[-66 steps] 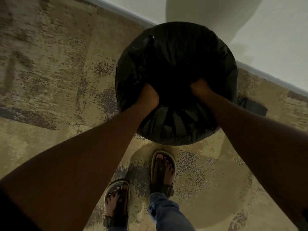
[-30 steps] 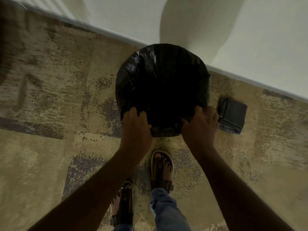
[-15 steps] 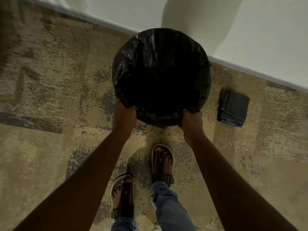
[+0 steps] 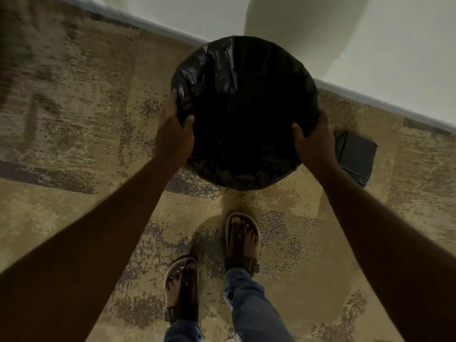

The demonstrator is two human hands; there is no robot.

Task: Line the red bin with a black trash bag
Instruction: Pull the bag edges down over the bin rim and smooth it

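A round bin stands on the carpet by the wall, fully covered by the black trash bag [image 4: 244, 112]; no red of the bin shows. The bag's glossy plastic is folded over the rim all around and the inside is dark. My left hand [image 4: 175, 130] grips the bag-covered rim at its left side, thumb inside. My right hand [image 4: 313, 137] grips the rim at its right side, thumb on the inner edge.
A folded black bag pack [image 4: 355, 156] lies on the carpet just right of the bin. The white wall and baseboard [image 4: 385, 102] run diagonally behind. My sandalled feet [image 4: 243, 240] stand just in front of the bin.
My hands have slid from the near edge of the rim outward to its left and right sides. Earlier they were down inside the bag.
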